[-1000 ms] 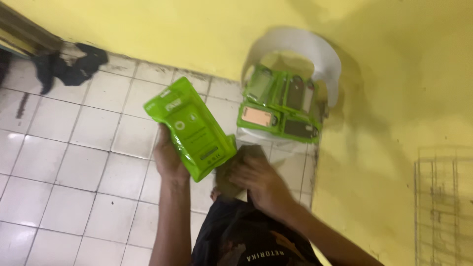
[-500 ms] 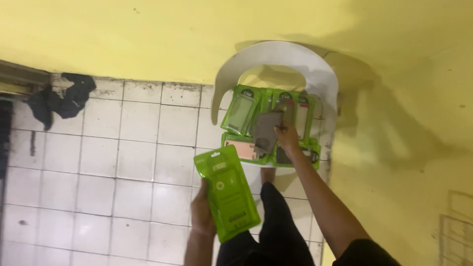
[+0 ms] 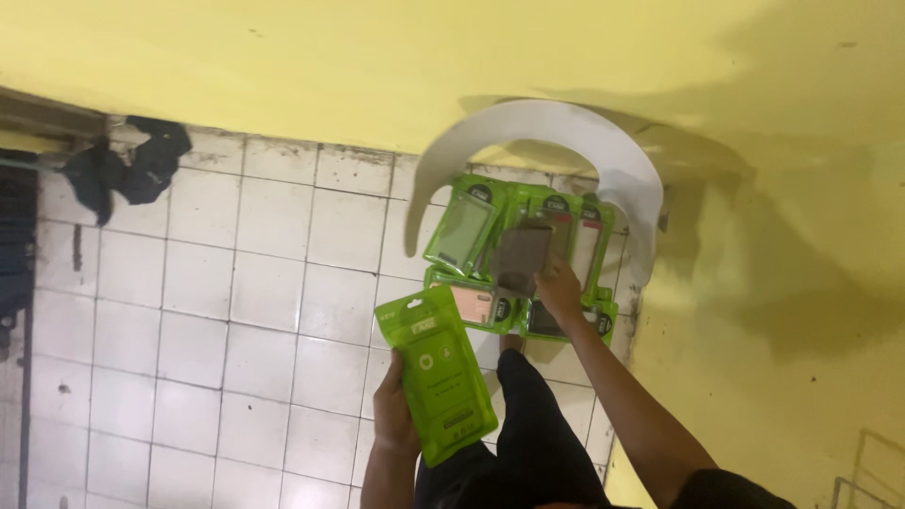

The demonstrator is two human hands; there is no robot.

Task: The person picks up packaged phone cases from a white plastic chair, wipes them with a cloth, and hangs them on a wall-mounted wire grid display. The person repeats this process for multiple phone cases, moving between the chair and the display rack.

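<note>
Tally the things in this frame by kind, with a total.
Green packets on the white chair: at least 5, overlapping, exact count unclear
Green packet in left hand: 1
Brown flat case under right hand: 1
Dark cloth on the floor: 1
Total: at least 9

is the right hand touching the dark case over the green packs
Touching. The head view shows the right hand with its fingers closed on the lower edge of the dark case, holding it over the green packs on the white chair.
</note>
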